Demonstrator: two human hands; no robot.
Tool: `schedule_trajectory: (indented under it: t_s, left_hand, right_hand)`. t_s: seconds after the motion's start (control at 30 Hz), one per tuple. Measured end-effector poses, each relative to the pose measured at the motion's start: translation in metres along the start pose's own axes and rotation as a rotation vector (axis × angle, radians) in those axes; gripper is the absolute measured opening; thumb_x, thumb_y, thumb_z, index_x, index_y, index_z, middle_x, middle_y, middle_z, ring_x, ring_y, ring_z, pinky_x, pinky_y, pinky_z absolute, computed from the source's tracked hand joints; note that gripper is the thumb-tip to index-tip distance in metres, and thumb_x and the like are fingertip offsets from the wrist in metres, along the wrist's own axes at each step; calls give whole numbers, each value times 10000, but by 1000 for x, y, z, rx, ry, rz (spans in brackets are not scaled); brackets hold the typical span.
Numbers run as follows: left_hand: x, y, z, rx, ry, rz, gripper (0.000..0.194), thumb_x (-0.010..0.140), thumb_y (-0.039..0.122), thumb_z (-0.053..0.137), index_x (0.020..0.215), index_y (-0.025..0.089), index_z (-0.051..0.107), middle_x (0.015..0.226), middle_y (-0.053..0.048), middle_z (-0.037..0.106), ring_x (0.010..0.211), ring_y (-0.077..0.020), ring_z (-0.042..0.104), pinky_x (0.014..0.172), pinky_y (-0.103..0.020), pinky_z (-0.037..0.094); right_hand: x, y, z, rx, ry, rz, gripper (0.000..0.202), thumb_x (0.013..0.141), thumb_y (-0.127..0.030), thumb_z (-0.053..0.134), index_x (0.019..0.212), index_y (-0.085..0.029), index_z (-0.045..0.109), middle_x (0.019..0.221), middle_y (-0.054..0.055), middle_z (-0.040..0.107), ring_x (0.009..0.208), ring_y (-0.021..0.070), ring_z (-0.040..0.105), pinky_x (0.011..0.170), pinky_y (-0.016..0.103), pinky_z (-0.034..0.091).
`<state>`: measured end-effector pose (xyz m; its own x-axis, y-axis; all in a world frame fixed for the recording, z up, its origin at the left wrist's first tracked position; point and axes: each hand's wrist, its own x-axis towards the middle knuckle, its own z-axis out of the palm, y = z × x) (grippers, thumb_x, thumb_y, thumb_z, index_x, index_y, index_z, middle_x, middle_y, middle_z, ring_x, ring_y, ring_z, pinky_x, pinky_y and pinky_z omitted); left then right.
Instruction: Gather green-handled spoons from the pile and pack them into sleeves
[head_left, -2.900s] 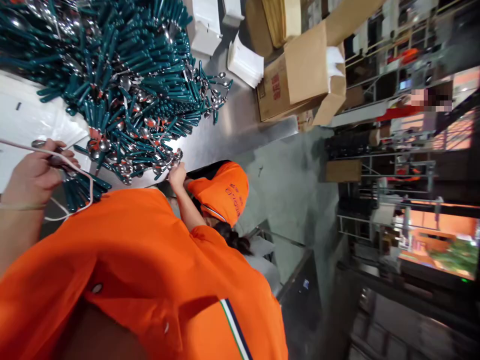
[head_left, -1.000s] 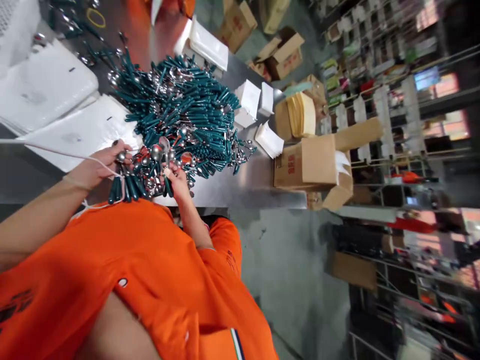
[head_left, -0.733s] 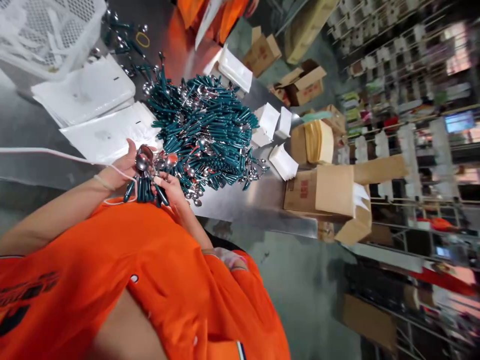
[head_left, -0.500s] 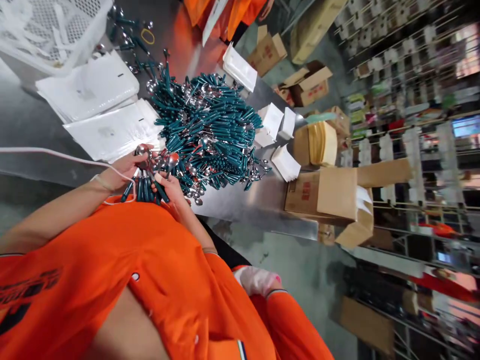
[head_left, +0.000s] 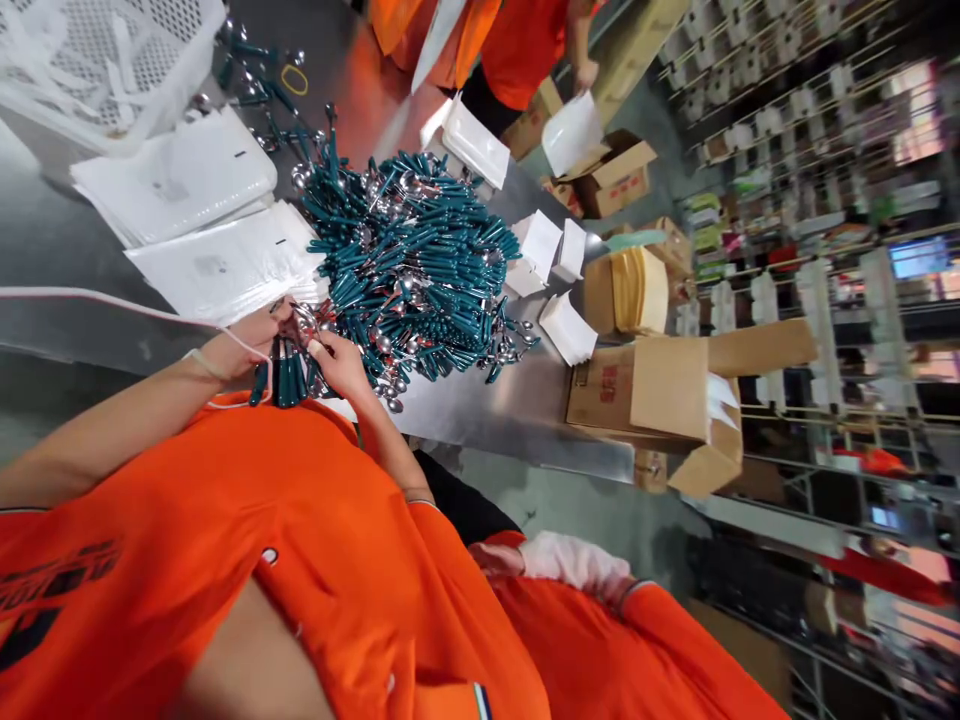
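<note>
At the near table edge, my left hand (head_left: 259, 335) is closed around a bunch of spoons (head_left: 289, 378), their dark green handles fanned downward and metal bowls up by the fingers. My right hand (head_left: 341, 362) is closed at the right side of the same bunch, thumb and fingers pinching at a spoon there; exactly which part is hidden. Just beyond both hands lies a large heap of green-handled spoons (head_left: 427, 250). Left of the heap, flat white plastic bags (head_left: 232, 260) lie in stacks near my left hand.
A white perforated basket (head_left: 161, 80) stands at the far left, a yellow rubber band (head_left: 294, 80) nearby. White boxes (head_left: 540, 240) and a cardboard carton (head_left: 637, 390) are to the right. A white cord (head_left: 112, 300) crosses the left side. Co-workers in orange stand across and at my right.
My right hand has moved up against the bunch, and the spoon it held apart now merges with it. Across the table, a co-worker's hand now holds a white package; the co-worker at right has shifted.
</note>
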<state>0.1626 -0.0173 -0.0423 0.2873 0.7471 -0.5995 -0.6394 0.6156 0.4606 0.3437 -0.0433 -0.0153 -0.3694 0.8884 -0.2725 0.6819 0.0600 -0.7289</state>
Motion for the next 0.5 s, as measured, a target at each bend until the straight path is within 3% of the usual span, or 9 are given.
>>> schedule_trajectory:
  t_s: [0.1,0.2,0.27,0.33,0.4,0.47,0.5]
  left_hand:
    - [-2,1,5,32,87,-55,413,1211,495,544,1090,131,698,738,-65,721,591,-182,651,586,-261,552]
    - [-9,5,9,32,100,-71,542,1231,559,404,1442,140,676,869,-71,765,707,-213,713,700,-313,621]
    - [-14,6,7,24,86,-59,642,1209,650,387,1540,162,643,957,-89,790,778,-229,744,747,-339,649]
    - [-17,7,3,24,64,-45,666,1185,699,430,1459,149,688,1036,-124,813,818,-242,765,756,-353,666]
    - [-17,6,-2,43,29,-34,503,1160,604,626,1314,137,731,1054,-132,824,822,-244,779,758,-356,680]
    - [-14,5,-6,65,-14,-8,315,1023,346,895,1203,133,748,994,-99,820,800,-225,784,758,-322,682]
    - [-13,4,-8,74,-35,5,345,914,201,975,1169,131,754,970,-83,818,794,-217,786,757,-301,679]
  right_hand:
    - [-1,-10,6,-182,-18,37,300,1140,-228,538,1254,-124,795,1106,123,795,1018,249,731,970,309,578]
    - [-7,-17,14,-249,14,45,393,1115,-190,548,1459,-130,728,1182,154,782,1037,273,732,1000,340,580]
    - [-11,-17,18,-190,34,51,366,1118,-214,555,1434,-152,728,1106,134,781,1003,276,733,995,346,584]
    - [-12,-13,21,-74,61,61,281,1129,-250,553,1315,-177,750,1010,104,770,975,270,734,990,343,584]
    - [-12,-9,23,74,108,93,224,1133,-284,550,1237,-215,736,954,69,756,939,254,735,977,340,584]
    - [-11,-7,25,218,165,151,175,1119,-319,565,1201,-251,704,903,26,733,879,236,723,954,336,584]
    - [-11,-7,27,278,196,184,145,1106,-332,580,1170,-262,690,875,7,716,851,229,710,938,330,583]
